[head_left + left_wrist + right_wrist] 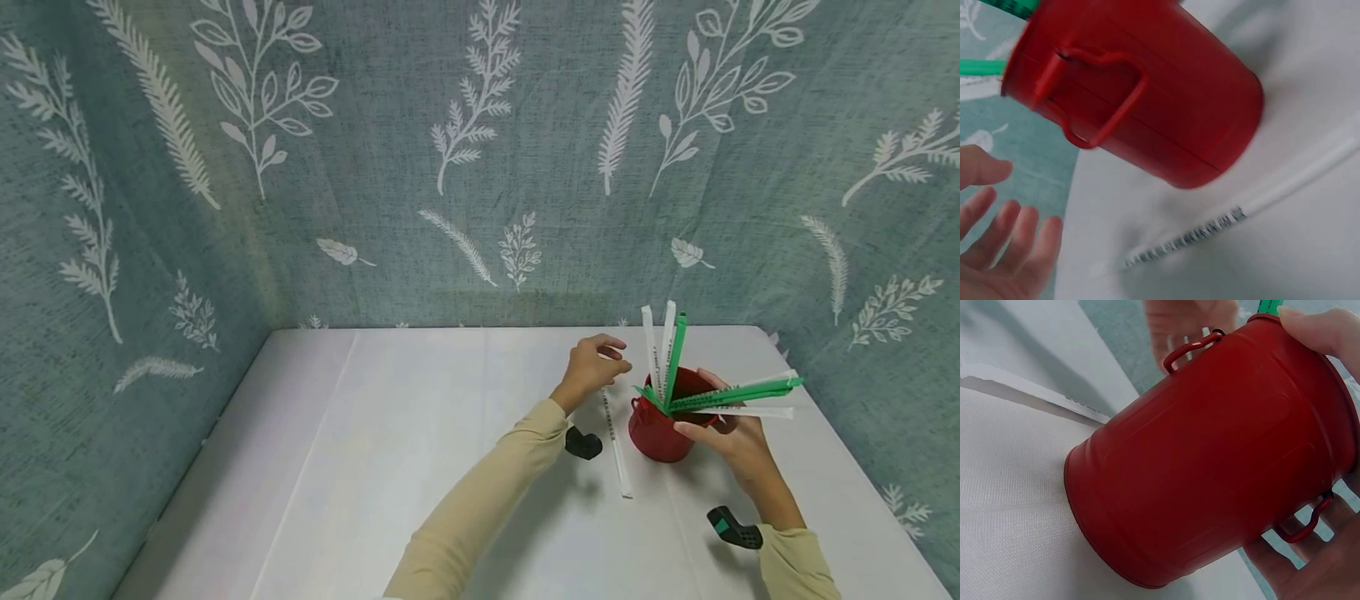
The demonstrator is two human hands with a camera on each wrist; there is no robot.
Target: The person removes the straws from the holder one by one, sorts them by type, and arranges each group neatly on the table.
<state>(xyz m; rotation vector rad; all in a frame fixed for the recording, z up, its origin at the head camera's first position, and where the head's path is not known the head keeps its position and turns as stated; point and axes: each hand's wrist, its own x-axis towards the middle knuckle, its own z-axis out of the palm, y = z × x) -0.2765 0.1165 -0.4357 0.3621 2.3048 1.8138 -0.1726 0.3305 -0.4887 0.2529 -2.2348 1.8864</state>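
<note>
A red metal bucket [660, 435] with small side handles stands on the right of the table. My right hand [738, 442] grips its rim, thumb on the near side and fingers around the far side. Several paper-wrapped straws, green ones [677, 350] and white ones [650, 350], lean out of the bucket to the back and right. My left hand [588, 371] hovers left of the bucket, fingers loosely bent and apart, holding nothing. Below it, a single white wrapped straw [617, 454] with dark printing lies on the table, beside the bucket and apart from it.
The white-covered table [420, 417] reaches back to a grey-green leaf-patterned cloth [375, 167], which also hangs at both sides. Black wrist devices stick out near the left cuff [583, 443] and the right cuff [735, 530].
</note>
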